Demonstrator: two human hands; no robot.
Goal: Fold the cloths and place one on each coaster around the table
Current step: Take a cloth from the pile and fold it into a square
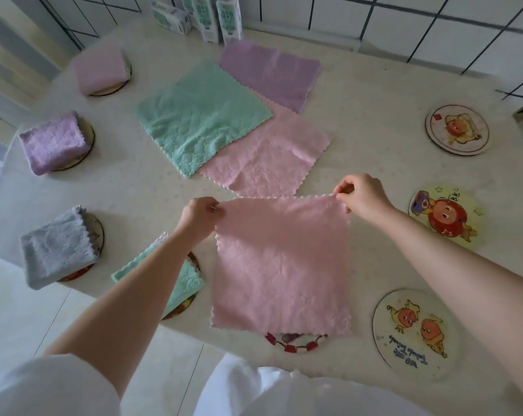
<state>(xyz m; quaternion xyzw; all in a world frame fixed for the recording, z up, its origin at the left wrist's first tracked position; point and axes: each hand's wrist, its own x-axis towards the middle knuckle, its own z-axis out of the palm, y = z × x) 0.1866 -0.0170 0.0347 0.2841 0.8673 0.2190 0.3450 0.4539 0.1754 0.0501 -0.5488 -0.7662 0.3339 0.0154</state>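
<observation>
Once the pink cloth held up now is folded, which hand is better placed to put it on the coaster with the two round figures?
Probably the right hand. That coaster lies bare at the near right edge, below the right forearm, while the left hand would have to cross the pink cloth.

The left hand (198,219) and the right hand (360,195) are pinching the two far corners of a pink cloth (282,265), which is hanging spread open over the table (374,94). Its lower edge is partly covering a checkered coaster (296,343). Behind it, three unfolded cloths (203,120) are lying flat and overlapping.
</observation>
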